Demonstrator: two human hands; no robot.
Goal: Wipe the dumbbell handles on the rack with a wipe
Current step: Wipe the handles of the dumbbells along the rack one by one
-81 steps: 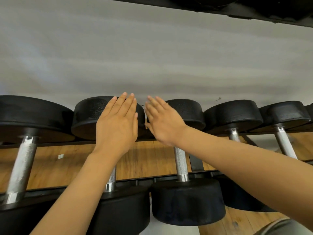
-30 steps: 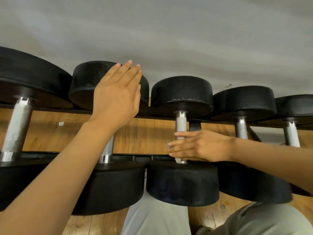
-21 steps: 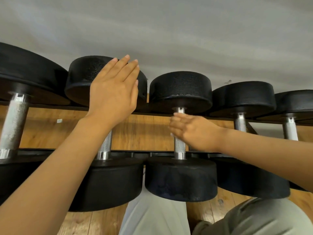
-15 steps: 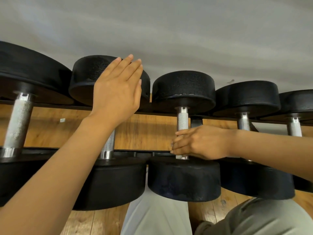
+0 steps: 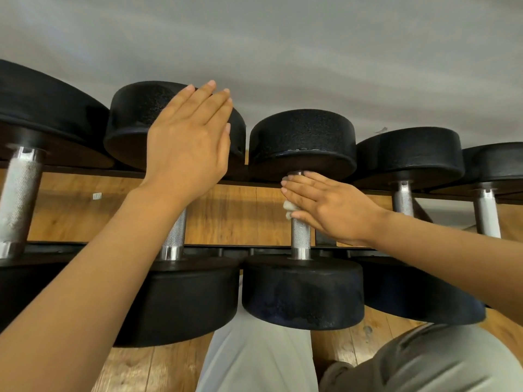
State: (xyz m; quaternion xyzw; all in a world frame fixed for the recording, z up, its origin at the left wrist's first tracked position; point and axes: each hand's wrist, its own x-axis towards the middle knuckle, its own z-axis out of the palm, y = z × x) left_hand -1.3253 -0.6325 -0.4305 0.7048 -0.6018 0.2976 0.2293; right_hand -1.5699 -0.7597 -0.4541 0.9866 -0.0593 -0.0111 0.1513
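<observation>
**Q.** Reading from the left, what do you have?

**A.** Far left, a large dumbbell (image 5: pixel 19 199) with a knurled steel grip. Next, your left hand (image 5: pixel 189 148) lies flat against the far head of the second dumbbell (image 5: pixel 133 120), fingers (image 5: pixel 209 103) straight and pressed together, holding nothing. Its handle (image 5: pixel 175 236) shows below your wrist.

**Q.** And the wipe?

**A.** The wipe (image 5: pixel 289 208) is a small white wad on the upper part of the third dumbbell handle (image 5: pixel 300 236), just under the far head. Your right hand (image 5: pixel 331 207) presses it there with near-straight, closed fingers (image 5: pixel 300 185). Whether the thumb wraps behind the bar, you cannot tell.

**Q.** How will these things handle?

**A.** The wipe looks soft and light, likely to bunch or snag on the knurling, so curl your fingers round the bar to keep it seated. The dumbbells look heavy and stiff and should stay put on the rack (image 5: pixel 232 247). Judged from here, the lower half of this handle remains bare.

**Q.** Further right?

**A.** Two more handles, the fourth handle (image 5: pixel 402 199) and the fifth handle (image 5: pixel 486 213), untouched.
</observation>
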